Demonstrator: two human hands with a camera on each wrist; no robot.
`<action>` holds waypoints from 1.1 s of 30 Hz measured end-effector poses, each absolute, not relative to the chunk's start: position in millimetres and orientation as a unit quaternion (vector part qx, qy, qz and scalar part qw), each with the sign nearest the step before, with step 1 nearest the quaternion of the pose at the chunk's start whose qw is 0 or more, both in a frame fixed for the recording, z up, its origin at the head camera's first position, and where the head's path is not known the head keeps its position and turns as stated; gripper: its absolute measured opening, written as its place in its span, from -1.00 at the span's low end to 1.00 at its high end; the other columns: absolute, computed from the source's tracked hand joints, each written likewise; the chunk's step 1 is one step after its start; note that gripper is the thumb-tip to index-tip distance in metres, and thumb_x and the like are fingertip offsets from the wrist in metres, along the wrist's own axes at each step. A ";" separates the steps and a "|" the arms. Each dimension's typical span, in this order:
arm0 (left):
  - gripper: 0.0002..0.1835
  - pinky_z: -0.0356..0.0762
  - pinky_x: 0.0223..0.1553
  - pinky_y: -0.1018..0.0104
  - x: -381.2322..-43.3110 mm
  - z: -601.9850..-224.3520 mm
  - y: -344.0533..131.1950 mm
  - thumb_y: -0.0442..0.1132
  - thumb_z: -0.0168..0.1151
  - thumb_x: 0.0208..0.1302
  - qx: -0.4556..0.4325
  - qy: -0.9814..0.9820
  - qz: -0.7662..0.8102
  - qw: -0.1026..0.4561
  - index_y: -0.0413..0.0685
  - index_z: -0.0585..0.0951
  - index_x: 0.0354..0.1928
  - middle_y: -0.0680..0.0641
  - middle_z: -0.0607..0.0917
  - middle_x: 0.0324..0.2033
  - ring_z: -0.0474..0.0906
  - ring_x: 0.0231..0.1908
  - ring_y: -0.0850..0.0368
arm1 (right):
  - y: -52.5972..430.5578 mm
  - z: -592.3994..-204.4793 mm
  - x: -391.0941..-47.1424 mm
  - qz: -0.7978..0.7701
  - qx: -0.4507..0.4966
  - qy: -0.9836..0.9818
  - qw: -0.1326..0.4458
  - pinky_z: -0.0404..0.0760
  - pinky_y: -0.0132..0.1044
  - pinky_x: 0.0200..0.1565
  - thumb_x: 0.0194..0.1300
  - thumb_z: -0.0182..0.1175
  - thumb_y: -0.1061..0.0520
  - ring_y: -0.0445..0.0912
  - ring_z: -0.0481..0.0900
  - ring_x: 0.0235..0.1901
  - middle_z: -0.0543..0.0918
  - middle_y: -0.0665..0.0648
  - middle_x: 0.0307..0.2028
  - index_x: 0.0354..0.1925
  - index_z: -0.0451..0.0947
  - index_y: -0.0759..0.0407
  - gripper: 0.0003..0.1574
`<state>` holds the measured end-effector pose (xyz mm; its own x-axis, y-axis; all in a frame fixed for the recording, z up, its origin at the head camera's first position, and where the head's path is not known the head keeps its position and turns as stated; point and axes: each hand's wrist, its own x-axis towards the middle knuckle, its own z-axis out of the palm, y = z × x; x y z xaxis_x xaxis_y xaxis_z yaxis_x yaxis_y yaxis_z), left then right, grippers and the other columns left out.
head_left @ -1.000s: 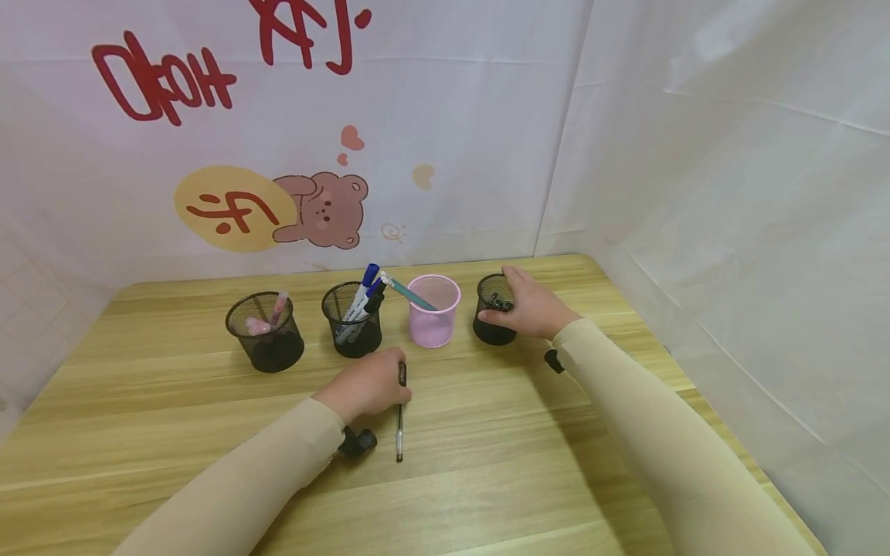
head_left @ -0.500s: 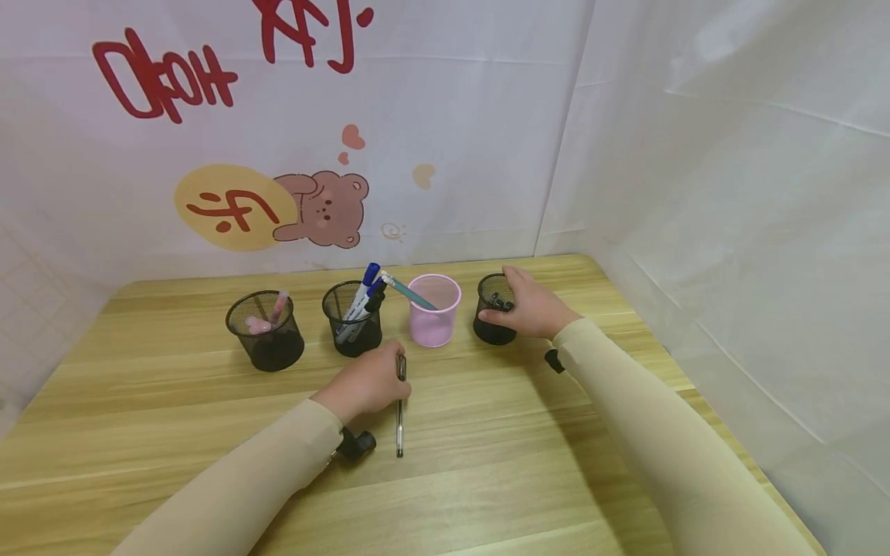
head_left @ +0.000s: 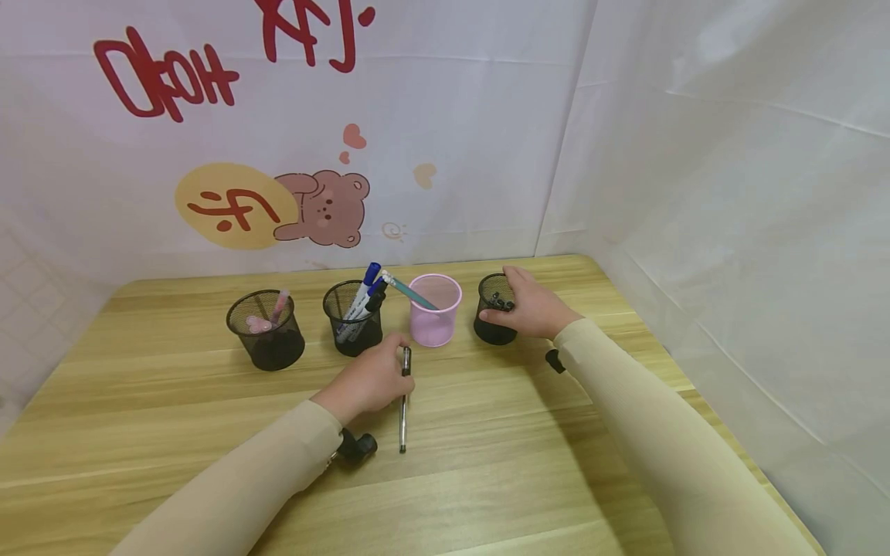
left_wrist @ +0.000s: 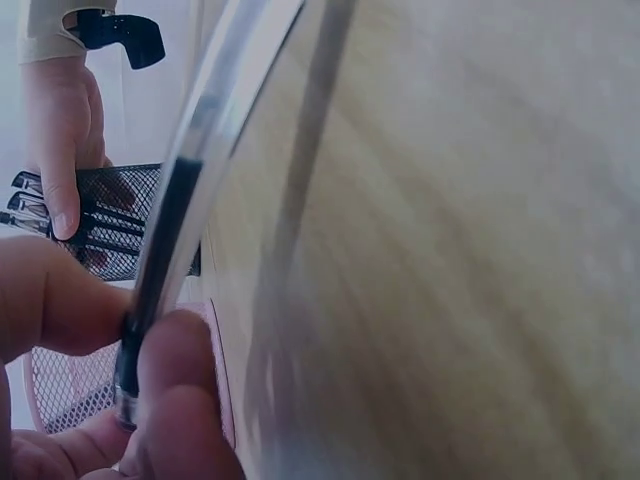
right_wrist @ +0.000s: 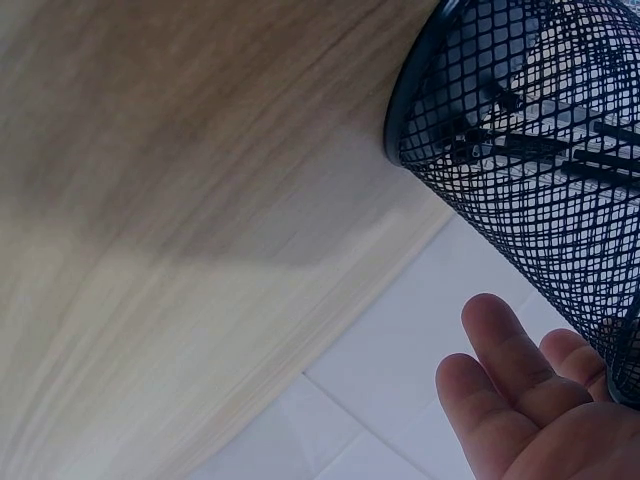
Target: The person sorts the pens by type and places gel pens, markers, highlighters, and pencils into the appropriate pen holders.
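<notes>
My left hand (head_left: 371, 378) pinches a clear-barrelled pen with a black grip (head_left: 403, 421) between thumb and fingers, in front of the cups. In the left wrist view the pen (left_wrist: 175, 220) slants over the wooden table, its shadow beside it. At the right end of the row, my right hand (head_left: 535, 305) grips a black mesh pen cup (head_left: 492, 332) by its rim, thumb at the near side. Several pens stand inside that cup. In the right wrist view, two fingers (right_wrist: 500, 350) extend free beside the mesh cup (right_wrist: 500, 210).
Left of the gripped cup stands a pink mesh cup (head_left: 433, 330) with a teal pencil (head_left: 410, 292). Another black cup (head_left: 358, 340) holds markers, and a third (head_left: 274, 351) holds pink pens. A white printed curtain (head_left: 473, 154) hangs behind the table (head_left: 452, 494).
My left hand has shifted slightly forward with the pen, toward the row of cups. The right hand keeps its grip on the black cup, unmoved.
</notes>
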<state>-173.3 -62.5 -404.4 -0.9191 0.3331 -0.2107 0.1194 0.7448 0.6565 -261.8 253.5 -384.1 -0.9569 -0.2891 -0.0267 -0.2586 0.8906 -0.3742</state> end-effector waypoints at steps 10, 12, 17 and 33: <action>-0.26 0.39 -0.59 0.30 -168.7 -399.8 -59.2 -0.28 0.28 0.24 0.124 0.904 0.388 0.132 0.12 0.30 0.48 -0.01 0.57 -0.42 0.45 -0.61 0.11 | 252.9 -383.7 -261.7 -0.182 -0.142 0.972 0.039 0.27 0.21 0.56 0.20 0.28 -0.62 0.29 0.18 0.59 0.09 0.37 0.63 0.66 -0.11 0.32 0.56; -0.26 0.42 -0.57 0.28 -167.8 -398.8 -58.6 -0.29 0.27 0.23 0.127 0.901 0.395 0.123 0.13 0.31 0.47 -0.01 0.60 -0.39 0.48 -0.59 0.10 | 252.5 -382.9 -261.0 -0.180 -0.143 0.972 0.040 0.27 0.22 0.56 0.21 0.28 -0.62 0.29 0.18 0.59 0.09 0.38 0.63 0.66 -0.11 0.33 0.55; -0.26 0.48 -0.51 0.25 -166.0 -395.9 -56.5 -0.29 0.27 0.24 0.133 0.894 0.415 0.102 0.11 0.32 0.48 -0.01 0.63 -0.36 0.52 -0.55 0.10 | 252.0 -381.2 -259.3 -0.181 -0.143 0.972 0.042 0.25 0.22 0.56 0.25 0.30 -0.56 0.29 0.16 0.60 0.07 0.38 0.64 0.67 -0.12 0.32 0.52; -0.36 0.51 -0.42 0.26 -165.6 -389.2 -51.8 -0.26 0.33 0.34 0.154 0.860 0.485 0.030 0.13 0.36 0.41 -0.02 0.66 -0.37 0.51 -0.51 0.13 | 252.6 -383.6 -260.6 -0.189 -0.138 0.971 0.039 0.27 0.21 0.56 0.21 0.30 -0.61 0.28 0.19 0.60 0.08 0.35 0.64 0.67 -0.09 0.30 0.54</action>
<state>-165.6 -51.8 -389.2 -0.9510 0.2935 0.0970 0.2350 0.4827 0.8437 -260.6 252.6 -383.6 -0.9587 -0.2835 -0.0232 -0.2540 0.8901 -0.3784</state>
